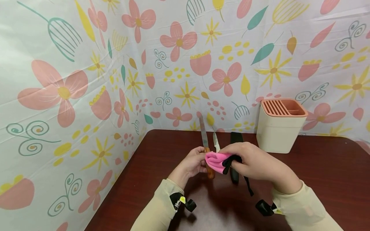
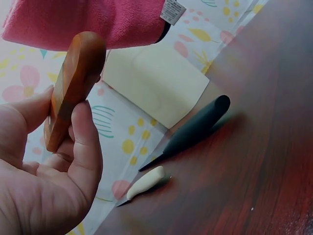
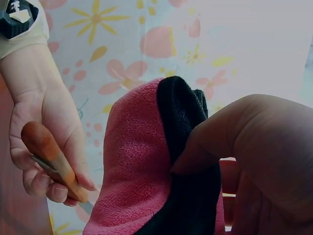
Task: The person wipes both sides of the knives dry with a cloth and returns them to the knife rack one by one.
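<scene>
Over the middle of the bench (image 1: 162, 146), gripping a long knife (image 1: 203, 128) by its wooden handle (image 2: 73, 90) in the left hand (image 1: 194, 163), with curled fingers on one side and the thumb on the other. Holding it raised, with the blade pointing just short of twelve o'clock. Beside that handle, pinching a folded pink cloth (image 1: 214, 160) between thumb and fingers of the right hand (image 1: 254, 160), with the thumb pressed on the black trim (image 3: 178, 117). Hard to tell, given the overlap from above, any contact between cloth and handle.

Taking the cloth as the dial's centre in the head view, can see a white knife (image 1: 216, 146) lying at twelve, then a black knife (image 1: 236, 137) at one, running behind the right hand to a handle end between four and five. Farther off, at two, can see a cream box (image 1: 277, 133) standing, with an orange top (image 1: 276, 107), slotted on one side. Behind everything, can see a flowered sheet (image 1: 185, 80).
</scene>
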{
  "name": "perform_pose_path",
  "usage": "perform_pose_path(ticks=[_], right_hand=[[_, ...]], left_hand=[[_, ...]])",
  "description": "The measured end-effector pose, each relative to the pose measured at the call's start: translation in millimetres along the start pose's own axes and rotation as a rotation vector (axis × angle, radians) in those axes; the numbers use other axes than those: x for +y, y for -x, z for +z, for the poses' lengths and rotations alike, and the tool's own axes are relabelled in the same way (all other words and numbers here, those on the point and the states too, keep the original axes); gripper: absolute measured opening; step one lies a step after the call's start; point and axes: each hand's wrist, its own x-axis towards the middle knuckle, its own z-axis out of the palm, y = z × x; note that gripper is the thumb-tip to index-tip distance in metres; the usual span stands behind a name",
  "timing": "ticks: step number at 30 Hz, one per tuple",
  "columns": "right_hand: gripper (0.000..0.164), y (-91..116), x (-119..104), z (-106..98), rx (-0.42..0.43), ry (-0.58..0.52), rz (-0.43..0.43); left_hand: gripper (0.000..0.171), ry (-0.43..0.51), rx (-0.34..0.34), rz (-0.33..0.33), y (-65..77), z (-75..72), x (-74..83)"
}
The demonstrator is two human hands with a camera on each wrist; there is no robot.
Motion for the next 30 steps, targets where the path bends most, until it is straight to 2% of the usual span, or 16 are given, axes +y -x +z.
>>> perform_pose_path(ticks=[7,17,24,27,30], right_hand=[[0.05,-1,-2,-1,-0.001,-0.003,-0.011],[0.052,-1,-5,-3,0.003,0.009,-0.008],[0.054,0,-6,-17,0.066,-0.075,-0.042],[0.056,2,-4,-24,0.101,-0.1,-0.019],[0.055,0,2,-31,0.122,-0.053,0.037]], left_hand=[[0.019,-0.043,0.022,0.01,-1.4,1.7,-3.3],[0.016,-0.058,-0.013,0.022,3.1,7.9,2.2],[0.021,-0.063,-0.046,0.019,2.7,10.1,2.1],[0.021,-0.057,-0.073,0.014,3.5,11.4,2.7],[0.025,-0.06,-0.094,0.008,5.0,13.1,3.9]])
